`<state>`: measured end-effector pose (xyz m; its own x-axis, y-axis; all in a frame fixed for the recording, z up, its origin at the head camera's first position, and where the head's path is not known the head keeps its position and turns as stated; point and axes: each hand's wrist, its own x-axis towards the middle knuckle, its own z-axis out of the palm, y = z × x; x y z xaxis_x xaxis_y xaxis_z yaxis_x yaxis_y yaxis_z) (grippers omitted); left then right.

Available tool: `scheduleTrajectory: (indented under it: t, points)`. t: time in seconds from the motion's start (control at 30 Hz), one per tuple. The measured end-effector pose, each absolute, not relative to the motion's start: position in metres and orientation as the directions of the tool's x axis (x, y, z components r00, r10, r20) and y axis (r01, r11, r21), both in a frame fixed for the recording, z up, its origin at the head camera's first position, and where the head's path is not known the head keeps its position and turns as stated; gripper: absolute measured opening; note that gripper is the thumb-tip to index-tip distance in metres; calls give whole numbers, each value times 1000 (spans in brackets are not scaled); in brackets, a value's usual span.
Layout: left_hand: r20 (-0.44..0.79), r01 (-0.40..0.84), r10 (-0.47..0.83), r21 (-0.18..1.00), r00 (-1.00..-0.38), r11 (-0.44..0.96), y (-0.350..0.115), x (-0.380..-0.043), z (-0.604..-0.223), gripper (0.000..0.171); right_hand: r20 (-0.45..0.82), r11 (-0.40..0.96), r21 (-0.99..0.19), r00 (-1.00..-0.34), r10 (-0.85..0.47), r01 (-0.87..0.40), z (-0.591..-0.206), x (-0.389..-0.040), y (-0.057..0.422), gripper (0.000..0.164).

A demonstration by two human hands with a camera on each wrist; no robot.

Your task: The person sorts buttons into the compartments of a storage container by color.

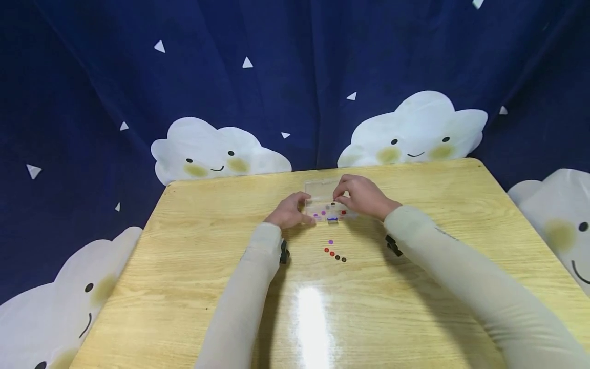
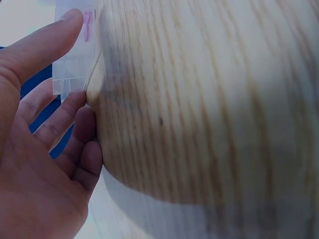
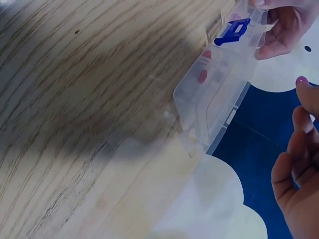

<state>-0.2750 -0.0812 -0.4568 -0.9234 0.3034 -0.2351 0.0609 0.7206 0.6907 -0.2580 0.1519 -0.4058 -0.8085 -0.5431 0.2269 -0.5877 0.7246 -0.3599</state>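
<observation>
A clear plastic box (image 3: 219,84) with a blue latch (image 3: 233,31) lies on the table, its lid raised at the back. Purple, red and dark buttons show inside it in the head view. My left hand (image 1: 291,210) holds the box's left end, thumb at the front and fingers at the side. Over the box's right part, my right hand (image 1: 361,195) pinches a small round button (image 3: 301,79) between thumb and fingertip; it looks pinkish in the right wrist view. In front of the box lie a purple button (image 1: 330,242), red buttons (image 1: 327,250) and dark buttons (image 1: 338,257).
The wooden table (image 1: 184,287) reaches to a dark blue curtain (image 1: 295,82) with white clouds (image 1: 417,130) at its back edge. A bright light reflection falls on the table between the forearms. Each wrist wears a small black device (image 1: 393,246).
</observation>
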Motion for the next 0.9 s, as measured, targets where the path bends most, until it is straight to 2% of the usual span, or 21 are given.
scheduleTrajectory:
  t: [0.37, 0.57, 0.9]
  points:
    - [-232, 73, 312, 686, -921, 724, -83, -276, -457, 76, 201, 732, -372, -819, -537, -571, -411, -263, 136, 8]
    - [-234, 73, 316, 688, -919, 722, -83, -275, -459, 76, 136, 753, -395, -844, -519, -527, -416, -265, 128, 10]
    - [-220, 94, 323, 677, -921, 730, -85, -277, -461, 75, 95, 777, -350, -845, -527, -524, -426, -267, 115, 12]
